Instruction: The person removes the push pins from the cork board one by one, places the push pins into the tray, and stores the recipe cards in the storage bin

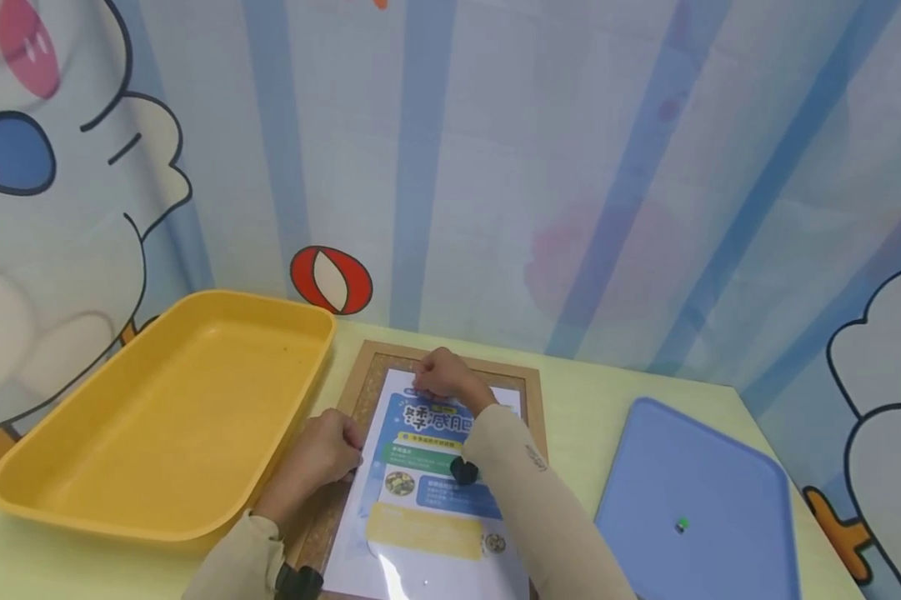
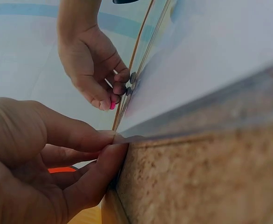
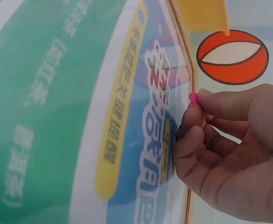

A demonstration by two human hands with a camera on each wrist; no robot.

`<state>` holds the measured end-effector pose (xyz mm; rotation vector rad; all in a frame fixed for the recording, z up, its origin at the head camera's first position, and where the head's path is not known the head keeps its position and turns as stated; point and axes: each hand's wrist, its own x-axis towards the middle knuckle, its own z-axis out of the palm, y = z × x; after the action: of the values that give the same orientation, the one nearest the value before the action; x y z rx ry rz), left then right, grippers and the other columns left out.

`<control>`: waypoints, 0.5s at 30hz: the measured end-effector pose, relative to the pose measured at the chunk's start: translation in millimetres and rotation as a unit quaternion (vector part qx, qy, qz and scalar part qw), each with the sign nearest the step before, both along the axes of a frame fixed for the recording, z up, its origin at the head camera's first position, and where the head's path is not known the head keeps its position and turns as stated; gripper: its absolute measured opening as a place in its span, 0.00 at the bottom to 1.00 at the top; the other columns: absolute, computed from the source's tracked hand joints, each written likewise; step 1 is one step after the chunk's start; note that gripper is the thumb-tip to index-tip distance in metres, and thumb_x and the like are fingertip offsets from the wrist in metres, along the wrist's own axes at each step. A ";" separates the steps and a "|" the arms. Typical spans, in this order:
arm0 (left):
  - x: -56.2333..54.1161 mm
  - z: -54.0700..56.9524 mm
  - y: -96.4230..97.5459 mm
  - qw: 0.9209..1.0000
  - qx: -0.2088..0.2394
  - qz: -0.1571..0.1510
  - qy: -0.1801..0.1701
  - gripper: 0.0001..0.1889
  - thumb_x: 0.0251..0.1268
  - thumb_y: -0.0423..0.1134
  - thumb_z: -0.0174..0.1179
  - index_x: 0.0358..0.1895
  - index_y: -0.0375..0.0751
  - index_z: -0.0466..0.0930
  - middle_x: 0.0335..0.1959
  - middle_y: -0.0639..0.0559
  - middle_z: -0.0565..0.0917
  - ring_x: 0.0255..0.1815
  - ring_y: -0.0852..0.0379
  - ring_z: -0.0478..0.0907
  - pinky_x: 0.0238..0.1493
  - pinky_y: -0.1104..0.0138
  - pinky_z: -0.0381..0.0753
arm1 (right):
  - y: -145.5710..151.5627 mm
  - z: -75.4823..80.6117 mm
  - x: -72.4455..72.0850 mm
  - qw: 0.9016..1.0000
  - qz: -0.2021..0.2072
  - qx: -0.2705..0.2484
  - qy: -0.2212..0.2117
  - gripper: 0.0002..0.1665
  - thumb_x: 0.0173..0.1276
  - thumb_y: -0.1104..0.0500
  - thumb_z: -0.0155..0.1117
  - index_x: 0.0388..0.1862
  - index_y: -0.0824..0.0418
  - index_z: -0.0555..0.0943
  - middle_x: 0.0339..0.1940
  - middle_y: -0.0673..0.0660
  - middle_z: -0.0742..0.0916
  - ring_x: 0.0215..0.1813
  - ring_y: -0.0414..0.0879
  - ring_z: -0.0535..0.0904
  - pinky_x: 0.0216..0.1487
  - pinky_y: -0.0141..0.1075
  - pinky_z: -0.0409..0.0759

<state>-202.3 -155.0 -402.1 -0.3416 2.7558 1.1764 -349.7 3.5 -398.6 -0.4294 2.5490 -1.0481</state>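
A printed poster (image 1: pixel 397 512) in a glossy clear cover lies over a wood-framed corkboard (image 1: pixel 318 533) on the table. Near the poster's top edge, my right hand (image 1: pixel 446 375) pinches a pink push pin (image 3: pixel 194 97) between thumb and forefinger, the other fingers curled against the sheet. The pin's point is hidden. At the poster's left edge, my left hand (image 1: pixel 322 454) pinches the clear margin between thumb and forefinger, and bare cork (image 2: pixel 174 182) shows below it in the left wrist view.
To the left stands a deep yellow tub (image 1: pixel 180 417), close beside the board. A blue tray (image 1: pixel 705 467) lies at the right with a small green pin (image 1: pixel 683 524) on it. Behind the pale yellow table (image 1: pixel 585 417) hangs a printed curtain (image 1: pixel 488 183).
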 end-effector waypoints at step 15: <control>-0.6 -1.3 1.0 1.000 -0.005 0.001 -0.003 0.03 0.60 0.25 0.65 0.37 0.32 0.84 0.29 0.42 0.82 0.28 0.51 0.80 0.27 0.66 0.81 | 36.3 2.3 3.1 0.992 -0.080 -0.063 -0.074 0.06 0.68 0.60 0.65 0.31 0.60 0.84 0.24 0.52 0.82 0.28 0.44 0.78 0.34 0.31 0.76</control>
<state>-202.9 -154.0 -403.4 -0.3473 2.7576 1.1602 -346.5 39.8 -396.4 -0.1738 2.4252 -1.2524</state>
